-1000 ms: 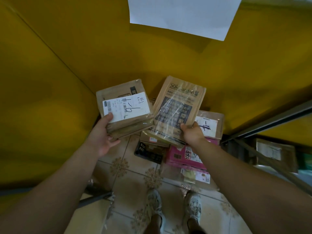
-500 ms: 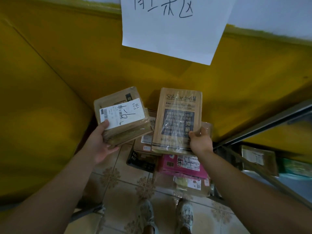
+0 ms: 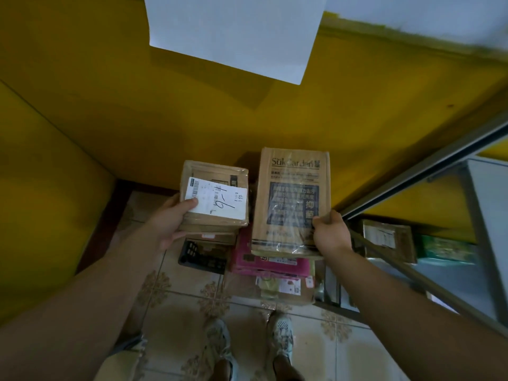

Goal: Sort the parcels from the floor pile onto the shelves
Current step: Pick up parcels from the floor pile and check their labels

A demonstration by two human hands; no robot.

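The left hand (image 3: 170, 224) grips a small brown cardboard box with a white shipping label (image 3: 217, 193) by its near left corner. The thumb lies flat on the label and the other fingers are hidden beneath. Just beside it at three o'clock, the right hand (image 3: 331, 233) pinches the near right edge of a taller brown cardboard parcel wrapped in clear film (image 3: 291, 199), thumb on top and fingers underneath. Both parcels are held face up above the floor pile.

In that pile lie a flat pink parcel (image 3: 270, 266), a black gridded item (image 3: 203, 254) at its nine o'clock and a brown stickered parcel (image 3: 283, 291) at its six o'clock.

A grey metal shelf frame (image 3: 412, 182) stands at three o'clock of the pile, and one shelf holds a brown labelled parcel (image 3: 387, 240) with a green box (image 3: 445, 247) beside it. A white paper sheet (image 3: 233, 31) hangs on the yellow wall (image 3: 110, 92) at twelve o'clock. Two pale shoes (image 3: 220, 342) stand on the patterned tile floor (image 3: 343, 339) at six o'clock.
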